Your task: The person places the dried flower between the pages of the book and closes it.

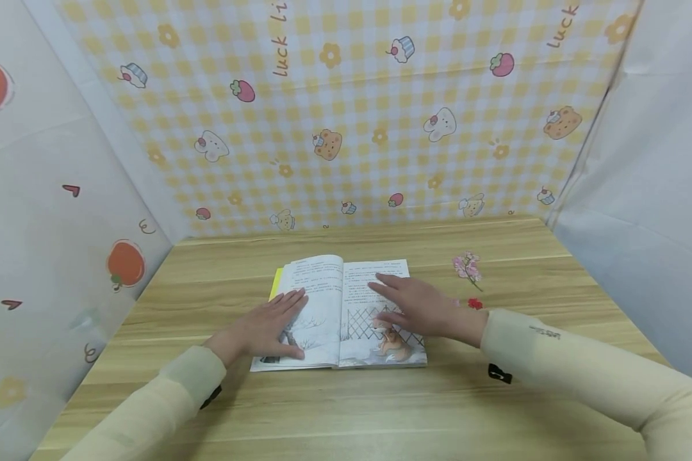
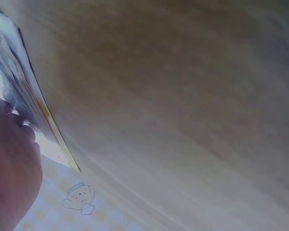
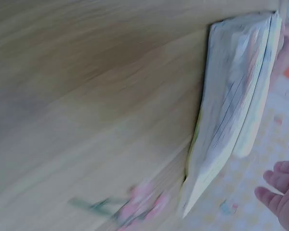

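An open book (image 1: 317, 320) lies on the wooden table, its left page bulging toward the spine and a yellow cover edge showing at the left. My left hand (image 1: 268, 324) rests on the left page with fingers straight. Over the right page is my right hand (image 1: 418, 304), fingers spread above the text and a picture of a fox-like animal by a fence. In the right wrist view a gap shows between the right hand (image 3: 282, 192) and the book (image 3: 236, 106). The left wrist view shows the left hand (image 2: 12, 168) at the book's page edges (image 2: 29, 91).
A pink flower sprig (image 1: 468, 269) lies right of the book, with a small red flower (image 1: 475, 303) nearer. The wooden table (image 1: 380, 416) reaches back to a yellow checked cloth (image 1: 357, 173). White sheets (image 1: 640, 192) hang at both sides.
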The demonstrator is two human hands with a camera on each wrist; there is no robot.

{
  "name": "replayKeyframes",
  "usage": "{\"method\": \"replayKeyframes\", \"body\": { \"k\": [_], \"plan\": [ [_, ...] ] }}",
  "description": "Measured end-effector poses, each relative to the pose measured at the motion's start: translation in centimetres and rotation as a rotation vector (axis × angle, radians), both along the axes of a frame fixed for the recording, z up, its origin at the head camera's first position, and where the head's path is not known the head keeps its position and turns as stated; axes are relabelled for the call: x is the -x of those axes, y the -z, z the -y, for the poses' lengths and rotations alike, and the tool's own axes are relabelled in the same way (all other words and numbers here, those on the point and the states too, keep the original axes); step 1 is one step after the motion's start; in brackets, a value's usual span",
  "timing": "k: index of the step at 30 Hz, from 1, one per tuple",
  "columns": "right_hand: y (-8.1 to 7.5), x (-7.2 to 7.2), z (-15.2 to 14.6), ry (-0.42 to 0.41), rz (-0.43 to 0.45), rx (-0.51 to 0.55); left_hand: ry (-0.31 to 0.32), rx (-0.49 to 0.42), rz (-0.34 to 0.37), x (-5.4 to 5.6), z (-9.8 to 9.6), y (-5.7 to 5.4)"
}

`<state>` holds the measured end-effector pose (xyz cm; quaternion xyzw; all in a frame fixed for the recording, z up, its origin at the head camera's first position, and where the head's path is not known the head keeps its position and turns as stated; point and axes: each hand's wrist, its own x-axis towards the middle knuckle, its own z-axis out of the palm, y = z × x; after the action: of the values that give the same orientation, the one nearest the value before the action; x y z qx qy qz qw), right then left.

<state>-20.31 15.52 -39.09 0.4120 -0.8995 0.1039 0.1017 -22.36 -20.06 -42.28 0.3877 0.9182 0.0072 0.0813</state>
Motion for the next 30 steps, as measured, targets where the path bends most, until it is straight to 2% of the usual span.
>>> {"method": "replayKeyframes", "body": {
  "k": [3,10,16,22,30],
  "plan": [
    [-0.1,0.0,-1.8,0.033,0.052,0.078,0.000,0.000,-0.003,0.0,0.0,0.1],
    [0.1,0.1,-6.1,0.152,0.246,0.284,0.006,-0.009,-0.002,0.0,-0.1,0.2],
    [0.1,0.7,-9.4,0.198,0.414,0.439,-0.002,-0.006,0.007,0.0,0.0,0.1],
    [0.4,1.1,-12.4,0.293,0.489,0.461,-0.010,-0.003,0.004,0.1,0.1,0.4],
    [1.5,0.7,-15.1,0.390,0.580,0.482,0.003,-0.014,-0.007,0.1,0.2,0.5]
  ]
}}
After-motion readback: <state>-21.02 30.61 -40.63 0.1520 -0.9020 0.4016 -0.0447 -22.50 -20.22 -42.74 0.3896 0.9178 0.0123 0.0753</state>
